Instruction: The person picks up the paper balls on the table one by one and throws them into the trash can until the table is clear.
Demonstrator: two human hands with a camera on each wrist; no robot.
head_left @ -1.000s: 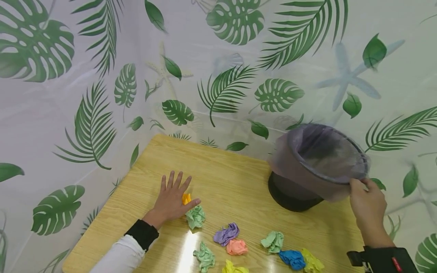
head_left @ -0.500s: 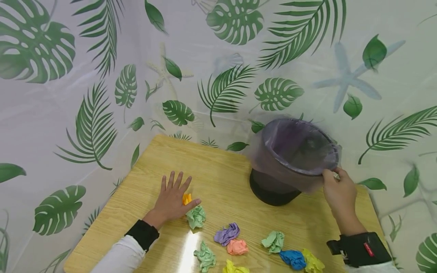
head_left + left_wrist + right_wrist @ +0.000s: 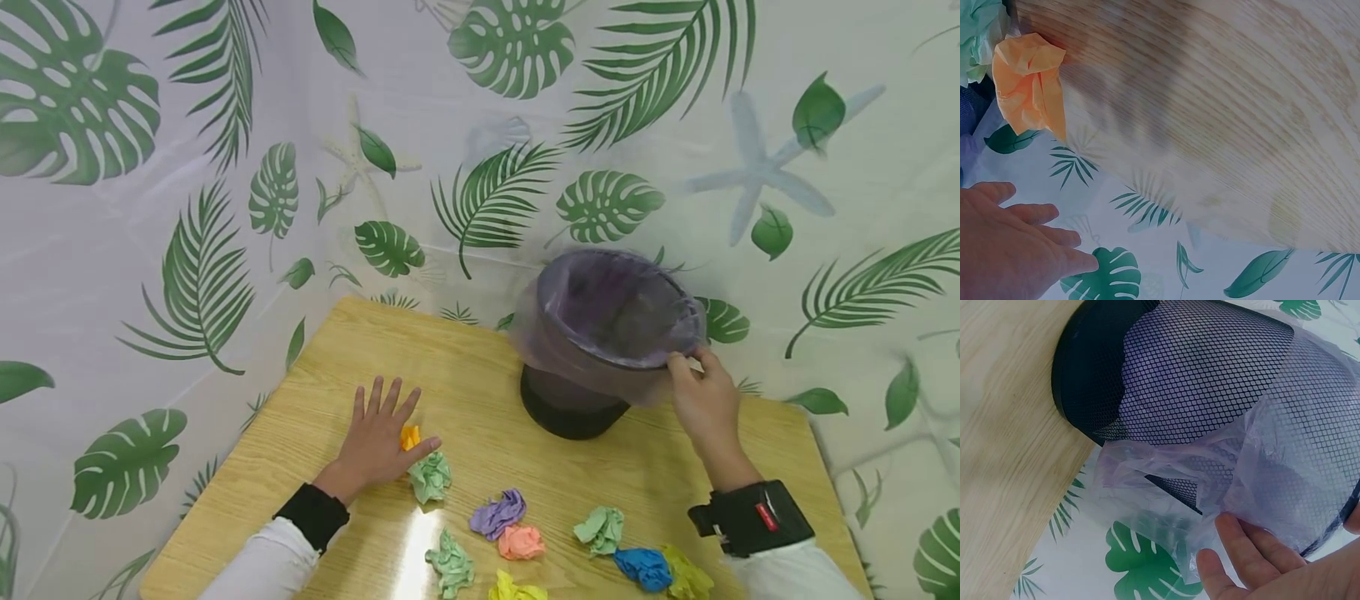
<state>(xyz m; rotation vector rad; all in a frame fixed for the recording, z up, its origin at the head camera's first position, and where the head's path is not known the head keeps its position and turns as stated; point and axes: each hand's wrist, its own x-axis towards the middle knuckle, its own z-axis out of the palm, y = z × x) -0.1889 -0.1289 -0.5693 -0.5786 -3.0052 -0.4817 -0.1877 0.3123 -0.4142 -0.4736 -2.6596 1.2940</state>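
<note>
My right hand [image 3: 705, 400] pinches the near right rim of a black mesh wastebasket [image 3: 573, 408]. A thin purple bin liner [image 3: 1179, 456] lines the basket and hangs over its rim on the outside. In the right wrist view the fingers lie against the liner and mesh. My left hand [image 3: 372, 437] is spread with straight fingers over the left part of the table. Beside its thumb are an orange crumpled paper ball [image 3: 1030, 84] and a light green crumpled paper ball [image 3: 431, 477]. The left hand holds nothing.
Across the front of the wooden table [image 3: 375, 350] lie more crumpled papers: purple [image 3: 498, 514], pink [image 3: 521, 542], green [image 3: 600, 531], blue [image 3: 643, 569] and yellow [image 3: 517, 587]. A leaf-patterned curtain [image 3: 480, 108] surrounds the table's back and sides.
The wastebasket has moved left across the back of the table, with my right hand gripping its rim. My left hand and the crumpled papers have stayed in place.
</note>
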